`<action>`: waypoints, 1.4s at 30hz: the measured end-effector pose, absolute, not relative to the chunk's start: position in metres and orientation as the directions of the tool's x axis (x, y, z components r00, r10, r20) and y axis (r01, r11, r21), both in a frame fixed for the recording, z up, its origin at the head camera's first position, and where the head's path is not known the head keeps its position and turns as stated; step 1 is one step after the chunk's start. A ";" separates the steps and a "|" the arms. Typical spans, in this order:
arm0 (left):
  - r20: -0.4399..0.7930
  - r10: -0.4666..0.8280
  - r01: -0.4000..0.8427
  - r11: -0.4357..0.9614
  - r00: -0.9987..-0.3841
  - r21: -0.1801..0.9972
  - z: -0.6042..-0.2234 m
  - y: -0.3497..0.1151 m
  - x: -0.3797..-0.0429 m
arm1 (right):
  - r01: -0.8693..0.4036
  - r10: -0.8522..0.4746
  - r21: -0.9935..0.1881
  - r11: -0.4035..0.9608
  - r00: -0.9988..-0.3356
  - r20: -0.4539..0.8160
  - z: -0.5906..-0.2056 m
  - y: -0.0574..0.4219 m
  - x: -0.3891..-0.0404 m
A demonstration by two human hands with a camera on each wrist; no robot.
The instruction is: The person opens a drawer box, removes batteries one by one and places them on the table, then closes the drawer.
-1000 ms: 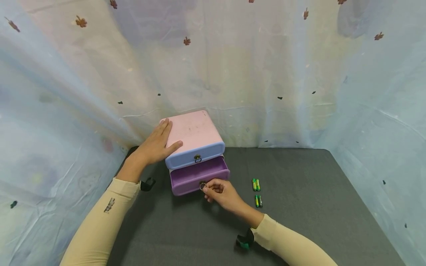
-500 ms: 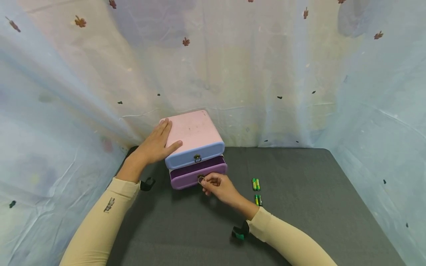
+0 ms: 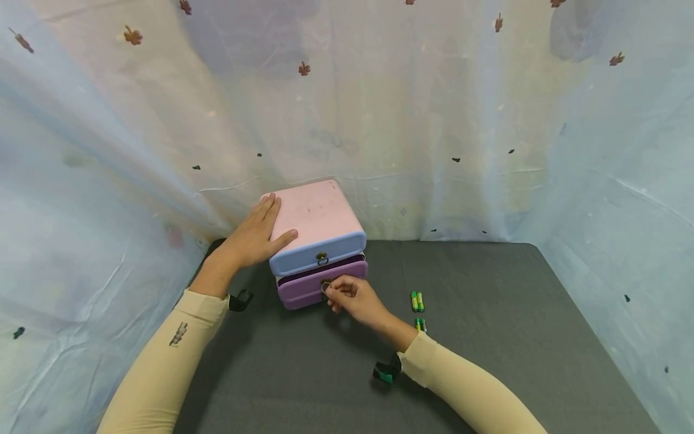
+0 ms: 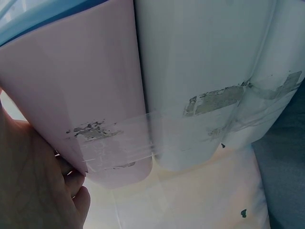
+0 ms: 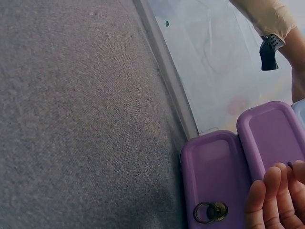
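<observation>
A small drawer chest [image 3: 317,208] with a pink top stands on the table, a blue drawer [image 3: 295,261] uppermost. My left hand [image 3: 250,241] rests on the left edge of the pink top, fingers extended. In the left wrist view its fingers lie along the chest's pink side [image 4: 90,95]. Below the blue drawer, a purple drawer [image 3: 298,290] juts out slightly, a thin dark gap along its upper edge. My right hand [image 3: 358,301] pinches that drawer's ring pull [image 3: 325,287]. The right wrist view shows another purple drawer [image 5: 212,171] beneath, with its own ring [image 5: 205,213] hanging free.
Green-and-yellow batteries lie in two pairs right of the chest, a farther pair [image 3: 417,301] and a nearer pair [image 3: 418,324] partly behind the right forearm. A dark grey cloth [image 3: 488,301] covers the table. Patterned curtains [image 3: 379,120] hang behind and at both sides.
The purple middle drawer has slid inward, from well out to nearly in, with my right hand moving along on its ring. My left hand has stayed on the chest.
</observation>
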State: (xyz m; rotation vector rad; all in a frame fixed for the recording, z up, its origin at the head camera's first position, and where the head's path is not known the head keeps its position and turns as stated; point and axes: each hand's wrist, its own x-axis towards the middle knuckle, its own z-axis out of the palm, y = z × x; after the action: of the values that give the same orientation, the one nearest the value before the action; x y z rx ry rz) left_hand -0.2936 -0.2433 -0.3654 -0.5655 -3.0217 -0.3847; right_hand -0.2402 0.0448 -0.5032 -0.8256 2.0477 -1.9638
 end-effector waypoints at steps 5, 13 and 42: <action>0.086 0.352 0.362 0.901 -0.932 0.240 -0.365 -0.244 -0.294 | -0.264 -0.501 -0.964 -0.017 -0.833 0.237 -0.502 0.042 -0.244; 0.087 0.357 0.368 0.897 -0.930 0.245 -0.366 -0.245 -0.295 | -0.251 -0.480 -0.968 -0.022 -0.846 0.231 -0.501 0.040 -0.248; 0.076 0.359 0.366 0.897 -0.930 0.248 -0.365 -0.244 -0.294 | -0.237 -0.445 -0.972 0.004 -0.871 0.210 -0.506 0.036 -0.258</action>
State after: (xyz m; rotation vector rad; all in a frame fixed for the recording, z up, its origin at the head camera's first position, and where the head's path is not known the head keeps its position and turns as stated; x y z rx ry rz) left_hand -0.2939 -0.2444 -0.3648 -0.5798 -3.0321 -0.4053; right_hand -0.2584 0.0365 -0.5064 -0.7241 2.1086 -1.9844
